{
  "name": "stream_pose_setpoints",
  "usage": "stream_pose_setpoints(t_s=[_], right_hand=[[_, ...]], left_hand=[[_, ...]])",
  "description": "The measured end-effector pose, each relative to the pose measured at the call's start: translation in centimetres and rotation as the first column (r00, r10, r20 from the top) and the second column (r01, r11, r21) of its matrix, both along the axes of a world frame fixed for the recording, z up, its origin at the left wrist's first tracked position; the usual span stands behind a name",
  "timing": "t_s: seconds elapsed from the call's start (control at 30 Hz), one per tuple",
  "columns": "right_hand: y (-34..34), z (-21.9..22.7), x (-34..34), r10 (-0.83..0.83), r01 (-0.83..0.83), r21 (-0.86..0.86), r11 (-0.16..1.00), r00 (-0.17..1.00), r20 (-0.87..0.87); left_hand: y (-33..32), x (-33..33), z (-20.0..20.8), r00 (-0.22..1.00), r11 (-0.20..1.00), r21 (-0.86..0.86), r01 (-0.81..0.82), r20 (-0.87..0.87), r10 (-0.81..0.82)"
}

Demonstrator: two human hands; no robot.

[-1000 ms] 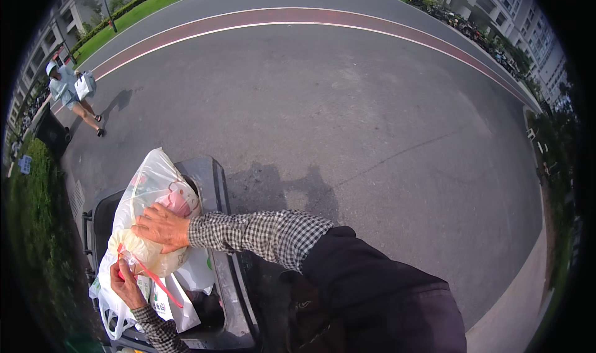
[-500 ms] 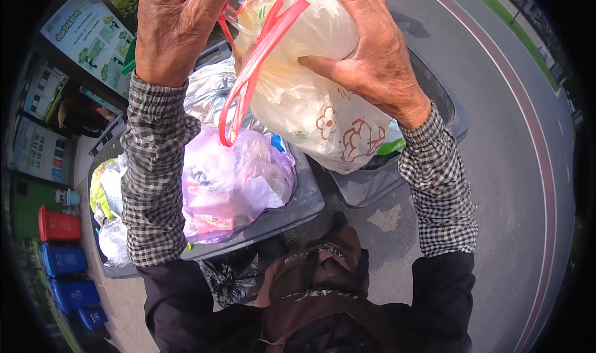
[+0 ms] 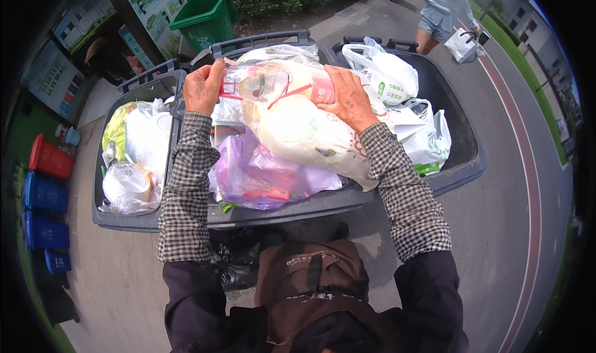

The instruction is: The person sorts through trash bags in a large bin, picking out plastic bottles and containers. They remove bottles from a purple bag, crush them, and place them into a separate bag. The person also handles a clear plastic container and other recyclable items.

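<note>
A bulging, see-through white garbage bag [image 3: 304, 132] with red handles stretches between my hands. It rests on the trash in the middle grey bin [image 3: 288, 214]. My left hand [image 3: 202, 89] is closed on the bag's left end by a red handle. My right hand [image 3: 351, 99] grips the bag's upper right side, fingertips at a pink-and-white patch. A clear plastic cup [image 3: 266, 83] shows through the film at the top. Below the bag lies a purple plastic bag [image 3: 257, 182], partly covered by it.
The left bin [image 3: 127, 221] holds a yellow-green bag and white packaging. White bags [image 3: 428, 132] lie in the right bin [image 3: 456, 178]. A green bin [image 3: 205, 19] stands behind; red [image 3: 51, 156] and blue bins [image 3: 46, 191] line the left. A person [image 3: 442, 14] carries a white bag at upper right.
Both hands and the white bag have come down onto the middle bin. The red handles no longer dangle loose. My view has tilted up, bringing in the green bin and the person.
</note>
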State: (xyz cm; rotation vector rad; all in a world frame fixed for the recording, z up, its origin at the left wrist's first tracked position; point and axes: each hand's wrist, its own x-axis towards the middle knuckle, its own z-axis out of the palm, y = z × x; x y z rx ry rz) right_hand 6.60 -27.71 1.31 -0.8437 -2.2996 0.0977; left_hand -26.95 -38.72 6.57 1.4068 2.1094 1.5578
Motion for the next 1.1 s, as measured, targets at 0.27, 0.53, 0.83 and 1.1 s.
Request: stream_pose_setpoints(t_s=[0.27, 0.53, 0.83, 1.1], right_hand=[[0.0, -0.5, 0.5, 0.008, -0.009, -0.028, 1.000, 0.999, -0.036], [1.5, -3.2, -0.4, 0.154, -0.166, -0.231, 0.959, 0.986, -0.071], [2.1, -2.2, 1.2, 0.417, -0.390, -0.322, 0.863, 0.909, 0.017], [1.7, 0.3, 2.3, 0.497, -0.520, -0.542, 0.661, 0.844, -0.203]], left_hand=[[1.3, -1.6, 6.1, 0.965, 0.998, 0.051, 0.030, -0.262, -0.015], [-7.5, -5.3, 5.0, 0.959, 0.956, 0.091, 0.280, 0.008, -0.282], [-21.1, 2.0, 6.0, 0.997, 0.947, -0.318, 0.051, -0.032, -0.064], [-38.2, 5.7, -3.8, 0.646, 0.679, 0.034, -0.734, 0.346, 0.681]])
